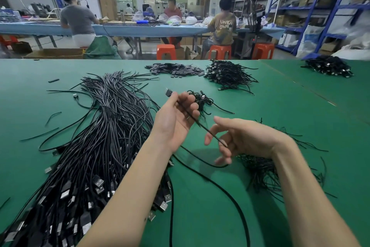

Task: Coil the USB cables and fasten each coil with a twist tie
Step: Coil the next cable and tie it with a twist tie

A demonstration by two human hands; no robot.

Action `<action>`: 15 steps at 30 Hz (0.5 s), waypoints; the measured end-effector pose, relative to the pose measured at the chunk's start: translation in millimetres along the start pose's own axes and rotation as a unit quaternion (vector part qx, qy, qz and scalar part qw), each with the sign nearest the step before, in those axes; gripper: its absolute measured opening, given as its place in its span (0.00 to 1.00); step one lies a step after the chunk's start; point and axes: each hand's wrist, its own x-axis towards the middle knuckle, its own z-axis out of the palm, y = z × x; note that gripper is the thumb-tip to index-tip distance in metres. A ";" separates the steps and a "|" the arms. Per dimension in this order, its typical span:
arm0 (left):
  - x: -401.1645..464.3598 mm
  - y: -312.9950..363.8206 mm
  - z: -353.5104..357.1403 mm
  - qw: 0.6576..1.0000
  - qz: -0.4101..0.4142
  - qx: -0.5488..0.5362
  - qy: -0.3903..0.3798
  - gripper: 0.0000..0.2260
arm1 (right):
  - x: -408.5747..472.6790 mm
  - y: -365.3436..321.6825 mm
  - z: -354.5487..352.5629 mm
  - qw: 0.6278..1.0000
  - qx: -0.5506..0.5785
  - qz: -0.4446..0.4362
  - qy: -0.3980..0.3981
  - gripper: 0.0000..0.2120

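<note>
Left hand [176,114] palm-up, fingers curled round one thin black USB cable [202,126], its plug end [168,92] poking out past the fingertips. Right hand [246,138] pinches the same cable just along from the left hand; other fingers look loosely spread, slightly blurred. The rest of this cable drops off the right hand and runs slack across the green mat [280,106] toward the near edge. No loops formed on it yet, so I'd say this coil is only starting.

Landmark = left hand:
- Left of it and toward the viewer: big bundle of uncoiled black cables [104,136], silver plugs at the near end. Most of the job is still there.
- Just beyond it: small cluster of coiled cables [200,98].
- Further beyond: larger heap of coiled cables [228,74], flat dark pieces [174,68] beside it.
- Right of it, under the right wrist: pile of thin black twist ties [264,172].
</note>
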 end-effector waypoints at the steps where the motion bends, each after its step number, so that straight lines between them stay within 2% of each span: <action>1: 0.5 -0.7 -1.1 1.000 -0.012 -0.026 0.000 0.17 | -6.4 -1.5 -2.8 1.000 0.015 -0.011 -0.022 0.23; 4: 2.9 -1.8 -3.6 0.995 -0.027 -0.091 -0.015 0.16 | -12.9 2.8 -2.2 0.997 0.032 -0.018 -0.062 0.15; 8: 3.4 2.0 -7.8 0.992 -0.015 -0.125 -0.034 0.16 | -10.1 13.5 0.7 0.995 -0.023 0.079 -0.062 0.20; 11: -0.3 6.6 -10.3 0.995 -0.025 -0.055 -0.075 0.18 | -5.7 17.7 -2.1 0.988 -0.078 0.132 0.035 0.26; 13: -3.8 9.6 -9.0 0.992 -0.042 0.022 -0.114 0.20 | 0.8 15.9 -3.9 0.988 -0.037 0.080 0.129 0.19; 15: -7.3 11.5 -7.9 0.980 -0.058 0.106 -0.156 0.23 | 8.1 10.0 -5.1 0.970 0.076 -0.011 0.233 0.09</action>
